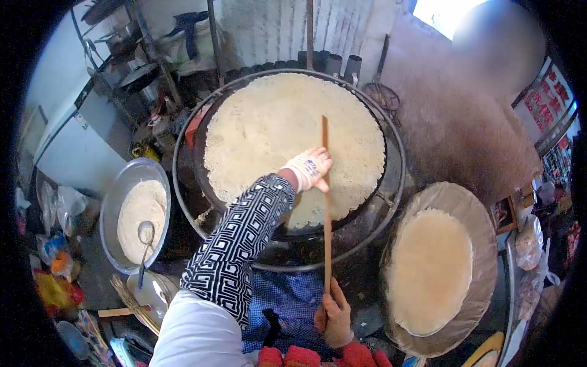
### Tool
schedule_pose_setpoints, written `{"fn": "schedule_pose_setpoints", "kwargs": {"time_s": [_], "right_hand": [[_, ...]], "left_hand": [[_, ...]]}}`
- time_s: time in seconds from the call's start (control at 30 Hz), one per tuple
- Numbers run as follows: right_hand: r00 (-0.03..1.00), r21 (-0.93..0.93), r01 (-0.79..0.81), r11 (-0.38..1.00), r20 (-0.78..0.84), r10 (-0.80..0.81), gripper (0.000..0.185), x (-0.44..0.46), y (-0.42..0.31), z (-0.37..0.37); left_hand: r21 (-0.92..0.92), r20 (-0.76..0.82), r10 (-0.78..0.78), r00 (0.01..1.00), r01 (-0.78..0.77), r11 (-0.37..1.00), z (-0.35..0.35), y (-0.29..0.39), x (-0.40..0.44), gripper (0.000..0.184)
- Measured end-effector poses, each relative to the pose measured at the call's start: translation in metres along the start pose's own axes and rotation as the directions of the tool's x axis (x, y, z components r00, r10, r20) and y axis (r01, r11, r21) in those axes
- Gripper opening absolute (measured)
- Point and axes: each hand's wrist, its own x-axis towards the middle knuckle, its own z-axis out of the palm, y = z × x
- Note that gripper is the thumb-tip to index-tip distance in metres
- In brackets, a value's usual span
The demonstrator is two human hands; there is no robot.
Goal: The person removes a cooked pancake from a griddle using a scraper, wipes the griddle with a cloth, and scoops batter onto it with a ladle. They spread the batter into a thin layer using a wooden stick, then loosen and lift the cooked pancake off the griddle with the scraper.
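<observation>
A long thin wooden stick [328, 235] lies across a large round griddle [200, 160] and reaches back toward my body. My left hand [310, 168], in a white fingerless-looking glove below a black-and-white patterned sleeve, is closed around the stick's middle. My right hand [335, 315] grips its near end, close to my blue checked apron [278, 300]. Under the stick, a wide pale sheet of batter or flatbread [263, 122] with a ragged edge covers most of the griddle. My left forearm hides part of the griddle's near-left side.
To the left stands a metal basin [113, 214] of pale batter or flour, with a ladle [145, 235] in it. At right, a round pale flatbread [433, 272] rests on a cloth-lined basket [483, 275]. A metal ring [400, 177] surrounds the griddle. Plastic bags [529, 241] line the right edge.
</observation>
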Motion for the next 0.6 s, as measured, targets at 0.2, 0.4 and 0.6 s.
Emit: {"fn": "schedule_pose_setpoints", "kwargs": {"time_s": [0.2,0.4,0.6], "right_hand": [[0.984,-0.318,0.166,0.933,0.116,-0.136,0.057,0.026,0.018,-0.003],[0.898,-0.640,0.434,0.635,0.365,-0.245,0.053,-0.001,0.056,-0.036],[0.852,-0.868,0.469,0.163,0.396,-0.343,0.053,0.019,0.004,-0.039]], "left_hand": [[-0.013,-0.061,-0.225,0.972,0.225,0.974,-0.010,-0.029,-0.101,0.092],[-0.239,-0.124,-0.464,0.877,0.428,0.872,-0.053,0.030,-0.275,0.054],[0.120,-0.216,-0.692,0.688,0.723,0.681,-0.016,0.025,-0.380,0.068]]}}
